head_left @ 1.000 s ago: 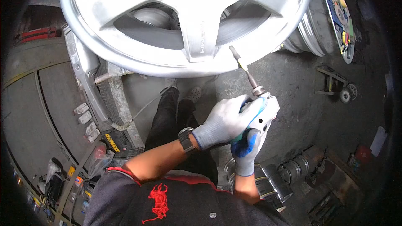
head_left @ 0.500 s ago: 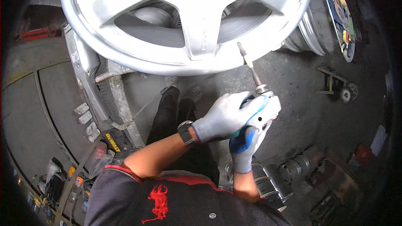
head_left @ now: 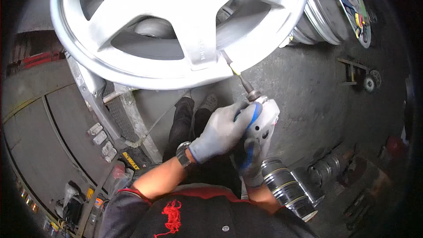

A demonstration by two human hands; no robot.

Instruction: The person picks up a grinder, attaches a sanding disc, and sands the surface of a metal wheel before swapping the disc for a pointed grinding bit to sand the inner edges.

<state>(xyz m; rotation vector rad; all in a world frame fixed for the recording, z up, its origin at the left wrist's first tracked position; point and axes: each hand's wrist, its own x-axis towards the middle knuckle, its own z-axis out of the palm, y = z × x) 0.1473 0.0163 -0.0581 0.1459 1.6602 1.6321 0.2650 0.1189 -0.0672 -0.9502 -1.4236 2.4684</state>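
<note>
A silver alloy wheel (head_left: 194, 17) with wide spokes fills the top of the head view. My left hand (head_left: 222, 128), in a white and blue work glove with a watch at the wrist, is wrapped round the front of a pale hand grinder (head_left: 264, 117). Lower down, my right hand (head_left: 251, 163), gloved too, closes on the grinder's body, partly hidden behind the tool. A long narrow bit (head_left: 238, 74) extends from the grinder up to the wheel. Its tip overlaps the wheel's face beside the foot of the lettered spoke.
More rims (head_left: 324, 17) stand at upper right beside a round colourful board (head_left: 352, 6). A small wheeled metal frame (head_left: 359, 75) lies on the floor to the right. Shiny cylinders (head_left: 288, 185) are near my right forearm. Small white bottles (head_left: 101, 137) line the left, near a DeWalt case (head_left: 131, 161).
The bit's tip has moved left along the wheel, from the outer rim to the foot of the lettered spoke. Both hands keep their hold on the grinder. The view has shifted slightly.
</note>
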